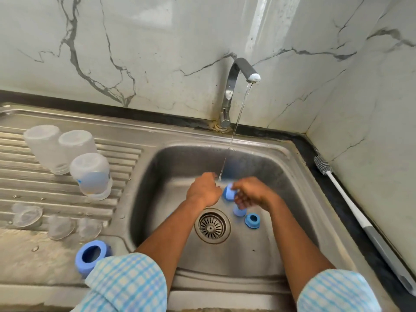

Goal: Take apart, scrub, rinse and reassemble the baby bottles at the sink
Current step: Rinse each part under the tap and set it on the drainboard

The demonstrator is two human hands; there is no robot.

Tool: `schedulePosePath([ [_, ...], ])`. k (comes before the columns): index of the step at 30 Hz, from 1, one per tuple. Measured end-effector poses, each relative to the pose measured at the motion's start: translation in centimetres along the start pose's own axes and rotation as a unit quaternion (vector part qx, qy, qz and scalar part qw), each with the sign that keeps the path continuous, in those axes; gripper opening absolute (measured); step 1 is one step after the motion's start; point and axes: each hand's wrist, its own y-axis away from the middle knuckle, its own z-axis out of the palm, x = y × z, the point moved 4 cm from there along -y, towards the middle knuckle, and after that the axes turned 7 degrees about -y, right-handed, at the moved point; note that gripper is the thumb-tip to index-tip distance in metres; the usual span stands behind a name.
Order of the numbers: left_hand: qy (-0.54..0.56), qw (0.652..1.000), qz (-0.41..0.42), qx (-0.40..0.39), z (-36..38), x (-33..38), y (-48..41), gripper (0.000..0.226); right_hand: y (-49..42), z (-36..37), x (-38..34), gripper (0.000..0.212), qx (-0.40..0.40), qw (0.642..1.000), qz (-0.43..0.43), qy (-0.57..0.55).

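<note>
Over the steel sink (281,154), my left hand (203,189) and my right hand (254,194) meet under the running stream from the tap (234,86). Between them is a blue bottle collar ring (228,192); both hands grip it, fingers curled round its sides. Two more blue rings lie on the basin floor, one (239,211) partly under my right hand and one (252,220) beside it. A fourth blue ring (91,257) rests on the near counter. Three clear bottles (90,174) stand upside down on the drainboard, with three clear teats (59,226) in front of them.
A long white-handled bottle brush (346,199) lies along the dark counter strip to the right of the basin. The drain strainer (212,225) sits in the basin floor just below my hands. Marble-patterned walls close in behind and on the right.
</note>
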Motion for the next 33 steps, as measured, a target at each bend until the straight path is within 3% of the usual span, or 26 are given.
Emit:
schedulePosePath([
  [2,0.035,0.999,0.019,0.002,0.0,0.6,0.0,0.056,-0.5,0.7,-2.2,0.029,0.009,0.985,-0.049,-0.164],
  [4,0.100,0.994,0.048,0.016,-0.1,1.0,-0.3,0.045,-1.0,1.5,-3.5,0.030,0.025,0.964,-0.088,-0.250],
  [8,0.194,0.975,0.067,0.087,-1.0,1.1,-1.5,0.037,-2.0,2.4,-4.0,0.032,0.023,0.951,-0.114,-0.287],
  [17,0.149,0.961,0.139,0.188,-2.1,1.9,-3.1,0.045,-2.6,0.6,-5.0,0.025,0.101,0.970,-0.186,-0.115],
  [23,0.073,0.958,0.216,0.174,-2.3,2.0,-2.5,0.054,-2.8,0.6,-5.0,0.007,0.138,0.967,-0.213,-0.009],
  [27,0.028,0.951,0.254,0.174,-2.5,2.3,-2.3,0.051,-3.0,0.1,-4.8,0.027,0.236,0.946,-0.212,0.063],
  [33,-0.020,0.948,0.255,0.188,-2.7,2.1,-2.3,0.048,-2.9,1.0,-5.4,0.013,0.193,0.952,-0.216,0.099],
])
